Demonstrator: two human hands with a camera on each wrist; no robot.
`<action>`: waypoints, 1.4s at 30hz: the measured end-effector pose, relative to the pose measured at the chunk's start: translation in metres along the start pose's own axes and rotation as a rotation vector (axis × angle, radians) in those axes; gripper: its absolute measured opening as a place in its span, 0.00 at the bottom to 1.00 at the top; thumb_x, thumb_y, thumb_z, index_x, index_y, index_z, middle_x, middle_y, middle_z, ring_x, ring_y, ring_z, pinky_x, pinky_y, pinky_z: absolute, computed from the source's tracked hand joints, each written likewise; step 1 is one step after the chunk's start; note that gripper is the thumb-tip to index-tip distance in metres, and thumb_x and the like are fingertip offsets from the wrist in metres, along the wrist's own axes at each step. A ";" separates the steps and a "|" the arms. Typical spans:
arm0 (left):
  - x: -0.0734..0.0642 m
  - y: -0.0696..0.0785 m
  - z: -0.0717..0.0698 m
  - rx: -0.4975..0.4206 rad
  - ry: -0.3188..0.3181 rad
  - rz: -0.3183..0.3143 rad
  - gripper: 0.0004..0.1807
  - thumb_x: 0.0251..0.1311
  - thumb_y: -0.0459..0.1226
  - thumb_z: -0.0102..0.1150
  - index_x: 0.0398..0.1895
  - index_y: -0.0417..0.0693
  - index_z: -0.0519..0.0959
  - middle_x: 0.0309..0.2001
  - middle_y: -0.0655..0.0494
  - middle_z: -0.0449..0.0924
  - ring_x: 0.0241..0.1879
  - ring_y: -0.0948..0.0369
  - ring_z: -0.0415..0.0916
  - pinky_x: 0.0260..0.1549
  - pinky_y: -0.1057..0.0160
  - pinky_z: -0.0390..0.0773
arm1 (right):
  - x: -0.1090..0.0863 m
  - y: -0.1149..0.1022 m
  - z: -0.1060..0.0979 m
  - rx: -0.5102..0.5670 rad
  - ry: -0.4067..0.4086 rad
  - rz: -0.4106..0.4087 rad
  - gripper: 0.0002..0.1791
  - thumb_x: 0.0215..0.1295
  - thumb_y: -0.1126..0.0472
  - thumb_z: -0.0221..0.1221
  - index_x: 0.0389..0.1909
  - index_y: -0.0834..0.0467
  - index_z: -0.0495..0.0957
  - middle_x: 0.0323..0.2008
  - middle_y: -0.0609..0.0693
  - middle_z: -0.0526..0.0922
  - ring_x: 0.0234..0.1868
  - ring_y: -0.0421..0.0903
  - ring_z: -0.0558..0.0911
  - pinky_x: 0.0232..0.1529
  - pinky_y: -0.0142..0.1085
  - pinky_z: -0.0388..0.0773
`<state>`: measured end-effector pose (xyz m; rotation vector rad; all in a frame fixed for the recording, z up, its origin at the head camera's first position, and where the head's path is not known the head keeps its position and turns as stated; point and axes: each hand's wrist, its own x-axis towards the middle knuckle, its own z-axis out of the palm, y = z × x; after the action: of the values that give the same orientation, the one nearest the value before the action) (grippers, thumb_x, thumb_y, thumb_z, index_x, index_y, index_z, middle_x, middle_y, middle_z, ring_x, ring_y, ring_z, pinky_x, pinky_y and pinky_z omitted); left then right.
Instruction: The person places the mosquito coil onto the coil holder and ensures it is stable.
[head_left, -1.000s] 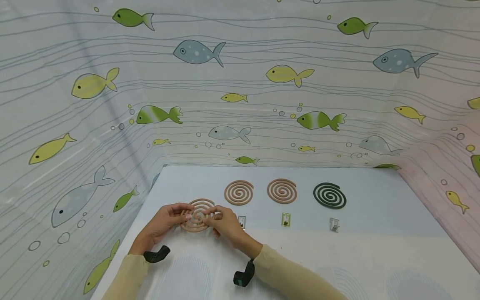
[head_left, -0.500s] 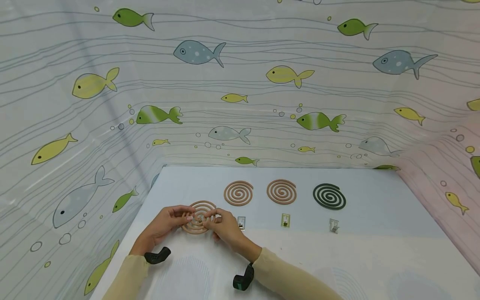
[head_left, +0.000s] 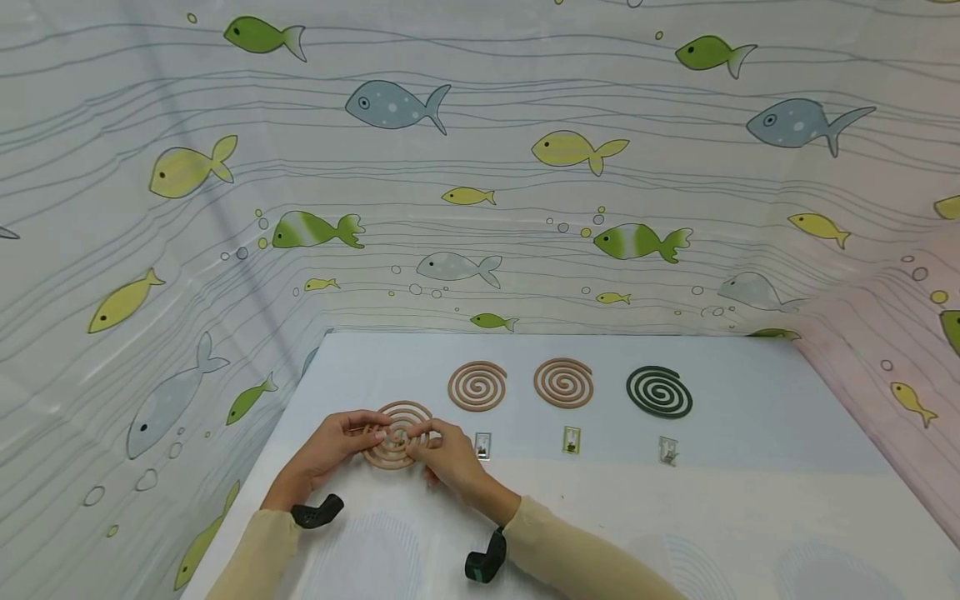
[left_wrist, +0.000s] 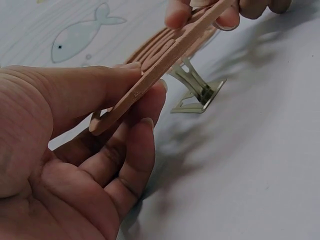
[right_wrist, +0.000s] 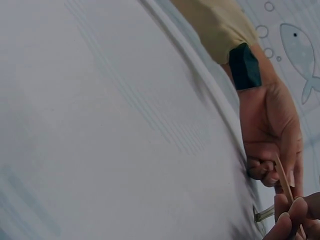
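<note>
Both hands hold a brown mosquito coil (left_wrist: pixel 159 70) at the left of the table. My left hand (head_left: pixel 330 443) pinches its left edge, thumb on the upper face and fingers beneath. My right hand (head_left: pixel 453 460) pinches it near the centre and right side. In the left wrist view the coil is tilted, and a small metal coil stand (left_wrist: pixel 206 96) rests on the table under it, its raised prong reaching up to the coil's underside. Whether the prong is in the coil's centre I cannot tell. The right fingertips partly hide the middle of the coil.
Two brown coils (head_left: pixel 477 386) (head_left: pixel 564 383) and a dark green coil (head_left: pixel 660 392) lie in a row behind. In front of them lie a silvery stand (head_left: pixel 483 446), a yellowish stand (head_left: pixel 572 440) and another silvery stand (head_left: pixel 668 451). Fish-patterned sheeting (head_left: pixel 465 233) walls the table.
The coil has tipped slightly and come a little lower between the hands. Both hands keep their grip with hardly any shift.
</note>
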<state>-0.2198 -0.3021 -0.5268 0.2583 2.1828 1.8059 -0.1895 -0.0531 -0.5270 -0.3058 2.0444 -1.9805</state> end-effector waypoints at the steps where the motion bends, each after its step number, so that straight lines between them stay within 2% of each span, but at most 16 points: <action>1: 0.000 0.000 0.000 0.001 -0.002 0.003 0.23 0.67 0.35 0.67 0.62 0.31 0.78 0.57 0.42 0.81 0.52 0.60 0.80 0.48 0.64 0.80 | 0.000 0.000 0.000 0.000 0.000 -0.004 0.13 0.68 0.63 0.66 0.52 0.59 0.83 0.18 0.55 0.78 0.11 0.39 0.68 0.16 0.32 0.66; 8: 0.002 0.003 0.003 -0.008 0.007 -0.002 0.24 0.67 0.35 0.68 0.61 0.31 0.78 0.54 0.42 0.82 0.48 0.59 0.82 0.45 0.63 0.82 | 0.004 0.000 -0.001 -0.006 0.012 -0.013 0.12 0.68 0.65 0.66 0.51 0.60 0.83 0.21 0.59 0.81 0.11 0.38 0.68 0.15 0.31 0.66; 13: 0.003 0.002 0.002 0.018 -0.005 -0.010 0.22 0.68 0.34 0.66 0.61 0.29 0.77 0.50 0.42 0.83 0.43 0.57 0.83 0.43 0.63 0.83 | 0.004 0.002 -0.001 -0.019 -0.001 0.007 0.12 0.68 0.64 0.65 0.51 0.57 0.83 0.23 0.57 0.84 0.11 0.39 0.68 0.15 0.32 0.66; 21: 0.004 0.002 0.004 0.049 -0.025 -0.010 0.22 0.68 0.34 0.66 0.61 0.30 0.77 0.48 0.43 0.83 0.43 0.58 0.82 0.41 0.63 0.82 | 0.005 0.001 -0.002 -0.016 -0.006 0.026 0.12 0.69 0.65 0.65 0.52 0.58 0.83 0.26 0.58 0.86 0.11 0.39 0.67 0.14 0.31 0.66; 27: 0.005 0.003 0.005 0.073 0.008 -0.033 0.23 0.64 0.36 0.71 0.58 0.32 0.79 0.47 0.47 0.83 0.42 0.60 0.79 0.40 0.66 0.80 | 0.005 0.002 -0.001 -0.040 -0.001 0.024 0.12 0.69 0.65 0.65 0.52 0.58 0.83 0.26 0.55 0.87 0.12 0.39 0.69 0.14 0.30 0.68; 42: 0.003 -0.002 0.003 0.109 0.010 -0.044 0.26 0.59 0.39 0.75 0.58 0.37 0.80 0.51 0.45 0.83 0.46 0.57 0.80 0.41 0.64 0.80 | 0.007 0.005 0.002 -0.060 0.029 0.032 0.12 0.66 0.65 0.68 0.50 0.56 0.83 0.21 0.50 0.77 0.12 0.39 0.70 0.12 0.30 0.68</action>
<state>-0.2212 -0.2984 -0.5298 0.2233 2.2791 1.6709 -0.1955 -0.0570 -0.5322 -0.2564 2.1162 -1.9185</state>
